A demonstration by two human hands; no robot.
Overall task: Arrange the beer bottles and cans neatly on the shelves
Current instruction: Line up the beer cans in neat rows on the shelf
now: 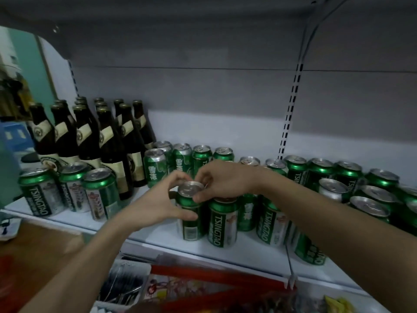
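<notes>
A green beer can [191, 213] stands upright near the front of the white shelf [158, 238]. My left hand [158, 204] grips its side, thumb low on the body and fingers curled round the upper part. My right hand [222, 180] pinches the can's top rim from the right. Another Tsingtao can [223, 222] stands touching it on the right. Several dark beer bottles [99, 141] stand in rows at the back left. Three Tsingtao cans [70, 190] stand in front of them.
Several green cans [189, 158] line the back wall, and more cans [370, 195] crowd the right end. One can [310, 251] leans at the front right edge. A lower shelf holds packaged goods [180, 288]. A slotted upright [290, 114] runs up the back panel.
</notes>
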